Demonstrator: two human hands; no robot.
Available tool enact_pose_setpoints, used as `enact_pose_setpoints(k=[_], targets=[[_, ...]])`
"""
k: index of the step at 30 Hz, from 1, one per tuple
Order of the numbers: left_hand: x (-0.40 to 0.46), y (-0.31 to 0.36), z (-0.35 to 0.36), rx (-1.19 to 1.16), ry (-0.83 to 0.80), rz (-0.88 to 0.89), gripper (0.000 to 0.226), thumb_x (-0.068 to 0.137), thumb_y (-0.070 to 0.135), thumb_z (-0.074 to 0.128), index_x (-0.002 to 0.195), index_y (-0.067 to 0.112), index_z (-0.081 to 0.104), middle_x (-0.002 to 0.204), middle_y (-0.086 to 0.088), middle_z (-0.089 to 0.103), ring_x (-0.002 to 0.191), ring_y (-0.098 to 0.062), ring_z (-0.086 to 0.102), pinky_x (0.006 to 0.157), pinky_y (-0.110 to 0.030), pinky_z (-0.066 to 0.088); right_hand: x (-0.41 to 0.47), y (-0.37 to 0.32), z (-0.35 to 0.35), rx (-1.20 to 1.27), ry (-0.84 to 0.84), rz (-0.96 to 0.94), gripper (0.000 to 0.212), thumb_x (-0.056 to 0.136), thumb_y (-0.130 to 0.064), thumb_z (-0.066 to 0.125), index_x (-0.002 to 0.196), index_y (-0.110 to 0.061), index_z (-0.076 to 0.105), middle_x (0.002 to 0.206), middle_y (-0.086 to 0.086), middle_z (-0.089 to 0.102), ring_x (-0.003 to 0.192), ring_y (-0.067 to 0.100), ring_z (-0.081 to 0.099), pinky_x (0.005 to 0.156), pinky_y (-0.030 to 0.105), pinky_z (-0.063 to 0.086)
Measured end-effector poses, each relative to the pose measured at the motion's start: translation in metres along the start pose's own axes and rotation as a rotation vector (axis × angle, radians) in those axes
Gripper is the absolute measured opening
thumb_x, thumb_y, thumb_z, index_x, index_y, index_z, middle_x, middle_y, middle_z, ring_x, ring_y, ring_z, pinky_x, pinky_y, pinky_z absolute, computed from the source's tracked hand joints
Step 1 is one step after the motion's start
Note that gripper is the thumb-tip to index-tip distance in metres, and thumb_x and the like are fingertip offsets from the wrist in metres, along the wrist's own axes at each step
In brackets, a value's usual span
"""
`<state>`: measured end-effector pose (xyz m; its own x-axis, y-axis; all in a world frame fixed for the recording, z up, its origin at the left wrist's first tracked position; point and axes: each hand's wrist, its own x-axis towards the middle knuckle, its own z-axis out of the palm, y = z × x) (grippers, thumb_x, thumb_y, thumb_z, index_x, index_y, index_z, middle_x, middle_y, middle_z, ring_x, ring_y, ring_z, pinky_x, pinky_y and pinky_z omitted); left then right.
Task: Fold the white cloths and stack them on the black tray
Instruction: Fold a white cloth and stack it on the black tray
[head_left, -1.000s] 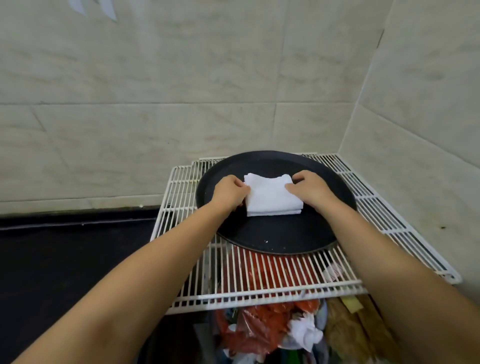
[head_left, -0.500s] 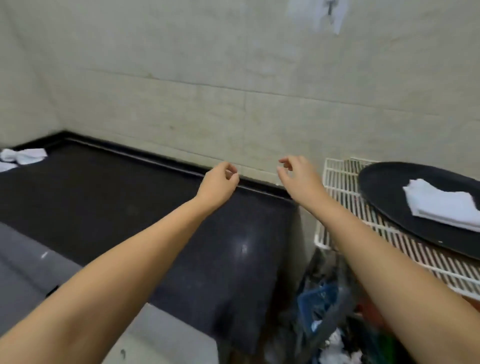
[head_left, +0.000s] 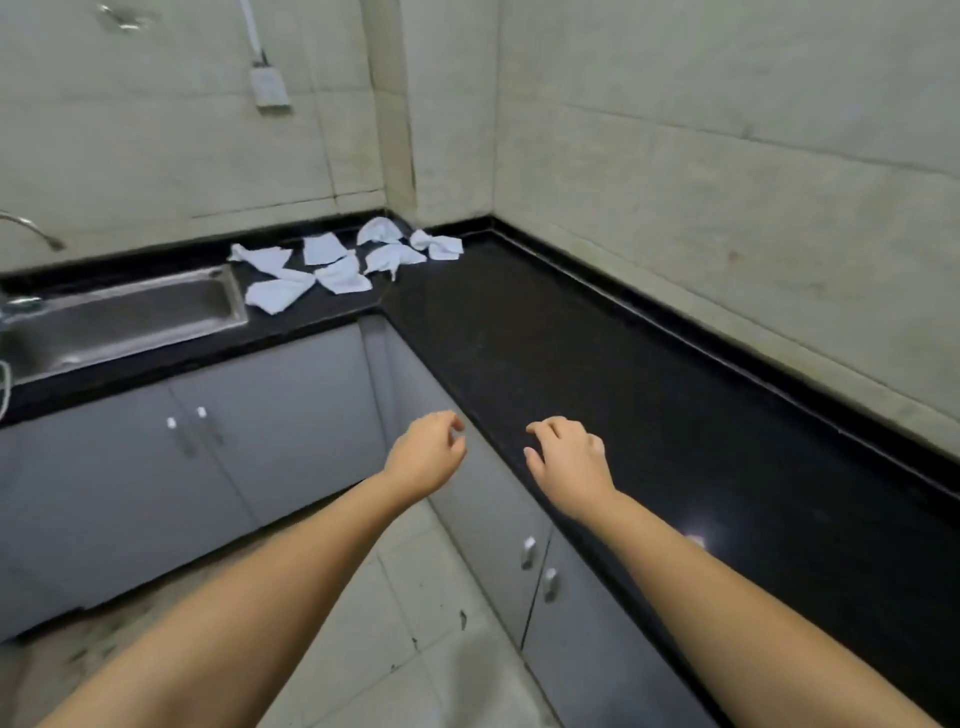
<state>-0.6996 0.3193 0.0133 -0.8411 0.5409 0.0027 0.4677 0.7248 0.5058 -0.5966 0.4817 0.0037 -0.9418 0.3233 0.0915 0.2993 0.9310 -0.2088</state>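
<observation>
Both the left hand (head_left: 427, 453) and the right hand (head_left: 570, 457) hang in front with fingers loosely curled and holding nothing, probably free to take another piece. The cloths (head_left: 343, 262) lie crumpled and unfolded in the far corner of the counter (head_left: 597, 364) beside the sink (head_left: 124, 317), well apart from the hands. The tray is out of view.

White cloths (head_left: 332, 262) lie on a black counter (head_left: 597, 374). The sink (head_left: 119, 317) is silver, the cabinets (head_left: 270, 415) grey, the wall tiles (head_left: 727, 156) pale beige.
</observation>
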Motion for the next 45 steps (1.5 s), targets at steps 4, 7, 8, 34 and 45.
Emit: enact_pose_setpoints(k=[4, 7, 8, 34, 45], targets=[[0.047, -0.053, -0.005, 0.006, -0.014, -0.061, 0.027, 0.092, 0.023, 0.048, 0.115, 0.012, 0.056, 0.111, -0.012, 0.060, 0.106, -0.029, 0.056, 0.091, -0.043, 0.047, 0.069, -0.032, 0.029, 0.004, -0.070, -0.075, 0.038, 0.098, -0.035, 0.040, 0.134, -0.023, 0.044, 0.135, -0.001, 0.046, 0.126, 0.021, 0.041, 0.103, 0.039, 0.031], [0.098, -0.079, -0.011, 0.010, -0.010, -0.076, 0.028, 0.093, 0.024, 0.047, 0.116, 0.011, 0.056, 0.111, -0.012, 0.059, 0.105, -0.029, 0.055, 0.092, -0.043, 0.046, 0.130, -0.043, 0.046, -0.003, -0.110, -0.119, 0.038, 0.098, -0.034, 0.040, 0.134, -0.023, 0.045, 0.135, 0.000, 0.046, 0.126, 0.021, 0.041, 0.103, 0.039, 0.031], [0.117, -0.086, -0.013, 0.008, -0.008, -0.083, 0.028, 0.093, 0.023, 0.047, 0.117, 0.011, 0.055, 0.110, -0.012, 0.059, 0.105, -0.029, 0.055, 0.092, -0.042, 0.046, 0.152, -0.045, 0.050, -0.002, -0.122, -0.135, 0.038, 0.098, -0.034, 0.040, 0.134, -0.022, 0.045, 0.135, 0.000, 0.046, 0.127, 0.020, 0.041, 0.104, 0.039, 0.031], [0.553, -0.367, -0.101, 0.122, -0.134, -0.137, 0.031, 0.094, 0.024, 0.045, 0.123, 0.014, 0.050, 0.123, -0.007, 0.050, 0.115, -0.025, 0.047, 0.093, -0.042, 0.044, 0.656, -0.198, 0.196, 0.004, -0.318, -0.195, 0.035, 0.098, -0.028, 0.041, 0.132, -0.021, 0.045, 0.132, 0.002, 0.048, 0.123, 0.022, 0.044, 0.100, 0.037, 0.035], [0.611, -0.410, -0.091, 0.343, -0.237, 0.097, 0.024, 0.096, 0.026, 0.040, 0.113, 0.013, 0.053, 0.123, -0.005, 0.049, 0.112, -0.022, 0.045, 0.087, -0.031, 0.037, 0.724, -0.218, 0.235, -0.146, -0.363, -0.101, 0.025, 0.095, -0.021, 0.042, 0.118, -0.017, 0.052, 0.119, 0.006, 0.049, 0.113, 0.025, 0.045, 0.091, 0.035, 0.035]])
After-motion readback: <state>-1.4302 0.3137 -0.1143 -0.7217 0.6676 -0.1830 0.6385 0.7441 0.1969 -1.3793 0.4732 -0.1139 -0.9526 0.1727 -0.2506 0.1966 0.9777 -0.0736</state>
